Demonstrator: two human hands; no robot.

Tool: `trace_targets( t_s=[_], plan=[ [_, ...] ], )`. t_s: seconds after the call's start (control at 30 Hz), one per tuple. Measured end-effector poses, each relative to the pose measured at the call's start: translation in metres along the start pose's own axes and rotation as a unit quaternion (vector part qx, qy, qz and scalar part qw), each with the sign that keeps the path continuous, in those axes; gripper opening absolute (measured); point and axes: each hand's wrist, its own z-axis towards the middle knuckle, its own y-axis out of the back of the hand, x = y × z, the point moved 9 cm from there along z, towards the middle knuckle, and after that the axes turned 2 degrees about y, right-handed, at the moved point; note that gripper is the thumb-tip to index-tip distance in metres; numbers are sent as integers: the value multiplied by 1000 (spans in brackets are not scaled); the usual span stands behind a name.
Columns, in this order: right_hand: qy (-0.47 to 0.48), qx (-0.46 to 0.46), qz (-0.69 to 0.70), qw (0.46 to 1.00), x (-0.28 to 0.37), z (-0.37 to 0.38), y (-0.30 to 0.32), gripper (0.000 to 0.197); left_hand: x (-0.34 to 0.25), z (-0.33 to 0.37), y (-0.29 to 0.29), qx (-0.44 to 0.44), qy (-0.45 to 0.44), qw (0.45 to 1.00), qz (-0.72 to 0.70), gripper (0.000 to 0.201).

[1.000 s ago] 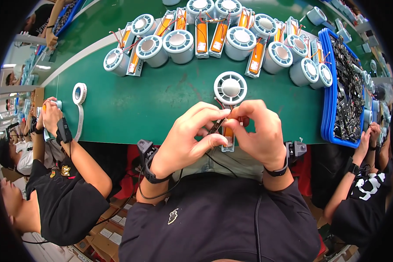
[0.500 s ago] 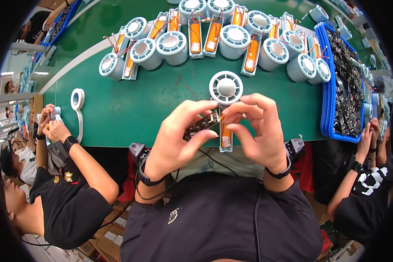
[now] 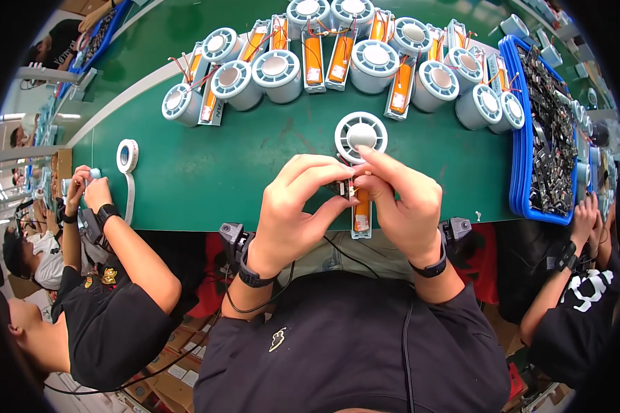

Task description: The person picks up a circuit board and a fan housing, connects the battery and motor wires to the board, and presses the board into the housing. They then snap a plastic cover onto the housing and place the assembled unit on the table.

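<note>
My left hand is closed on a small dark circuit board, mostly hidden behind its fingers. My right hand is pinched against the board's edge, holding a small wire connector with red and yellow leads. The fingertips of both hands meet there. Just beyond them stands a pale blue round housing with a spoked rim and a silver disc. Attached below it, a narrow tray holds an orange battery pack, partly covered by my right fingers.
Several similar housings with orange battery packs stand in an arc along the far side. Stacked blue trays full of dark boards are at the right. A tape roll lies left on the green table. Co-workers sit on both sides.
My hands have come together. The right fingers have closed in and now press the connector against the board, which has turned and is more covered by my left hand.
</note>
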Motion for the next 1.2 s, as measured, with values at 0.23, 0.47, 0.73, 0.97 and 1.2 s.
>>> trace_targets(
  t_s=[0.23, 0.47, 0.73, 0.97, 1.2],
  plan=[
    [22, 10, -5, 1000, 2, 0, 1, 17, -1, 2, 1, -10, -15, 1000, 13, 45],
    [66, 85, -111, 988, 13, 4, 0, 17, -3, 3, -3, 1, -41, 999, 22, 46],
    [95, 28, -58, 993, 14, 5, 1, 17, 1, 0, 1, -37, -30, 999, 15, 46],
    [127, 44, -58, 989, 20, 3, 3, 19, -8, -4, 0, -58, -78, 994, 43, 43],
    [125, 56, -72, 988, 22, 1, 0, 21, -9, -5, 1, -71, -110, 990, 59, 41]
  ],
)
